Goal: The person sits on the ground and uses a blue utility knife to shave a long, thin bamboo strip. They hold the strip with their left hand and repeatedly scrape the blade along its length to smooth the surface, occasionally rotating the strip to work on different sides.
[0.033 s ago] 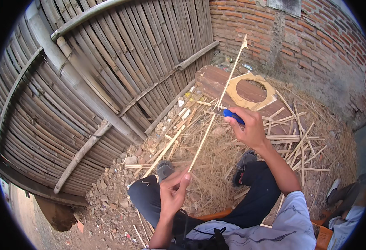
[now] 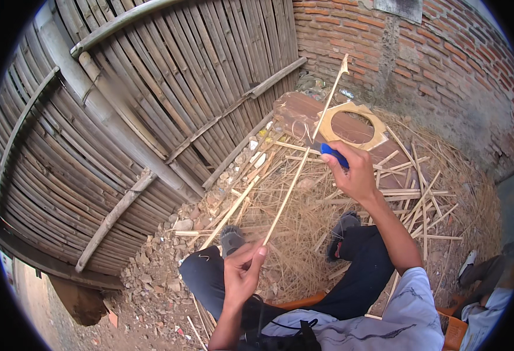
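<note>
A long, thin bamboo strip (image 2: 287, 196) slants away from me, its split far end reaching toward the brick wall. My left hand (image 2: 244, 270) pinches its near end between thumb and fingers, above my left knee. In my right hand (image 2: 355, 172) is a knife by its blue handle (image 2: 334, 154). The dark blade lies against the strip about halfway along, partly hard to make out. Thin curled shavings (image 2: 305, 132) stand out from the strip just beyond the blade.
A light wooden piece with a round hole (image 2: 378, 140) lies on a brown board (image 2: 292, 114). Cut strips (image 2: 426, 202) are scattered at right over fine shavings (image 2: 303, 234). A bamboo fence (image 2: 210, 76) rises at left, a brick wall (image 2: 444, 76) behind. Another person's leg (image 2: 480, 272) shows at far right.
My right hand and the knife have shifted slightly up and to the right along the strip. Shavings now curl up beyond the blade. The left hand keeps its place.
</note>
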A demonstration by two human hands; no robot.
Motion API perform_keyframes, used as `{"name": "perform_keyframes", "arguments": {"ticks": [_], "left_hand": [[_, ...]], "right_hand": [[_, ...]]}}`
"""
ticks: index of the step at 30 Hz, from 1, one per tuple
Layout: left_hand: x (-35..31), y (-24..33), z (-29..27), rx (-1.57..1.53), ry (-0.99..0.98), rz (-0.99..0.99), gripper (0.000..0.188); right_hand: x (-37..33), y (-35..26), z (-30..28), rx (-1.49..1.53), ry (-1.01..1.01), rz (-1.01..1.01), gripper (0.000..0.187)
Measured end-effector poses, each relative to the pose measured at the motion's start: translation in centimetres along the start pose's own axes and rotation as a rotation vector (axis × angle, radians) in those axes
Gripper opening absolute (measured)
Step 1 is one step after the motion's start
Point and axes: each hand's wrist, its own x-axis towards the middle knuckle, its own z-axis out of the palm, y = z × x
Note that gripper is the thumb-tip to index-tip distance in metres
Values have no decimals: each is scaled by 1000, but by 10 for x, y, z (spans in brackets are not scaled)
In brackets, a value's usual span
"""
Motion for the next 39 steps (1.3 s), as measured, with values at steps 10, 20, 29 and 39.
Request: {"name": "perform_keyframes", "arguments": {"ticks": [10, 20, 29, 39], "left_hand": [[-39, -13, -32, 93, -54, -82, 24], [-9, -11, -10, -151, -90, -98, 36], [-6, -8, 0, -96, -29, 28, 31], [-11, -4, -9, -85, -63, 20, 28]], "right_hand": [[17, 31, -34, -8, 12, 329, 32], [-32, -49, 28, 149, -216, -119, 31], [-36, -71, 22, 105, -205, -204, 26], [-33, -65, 19, 67, -189, -204, 26]]}}
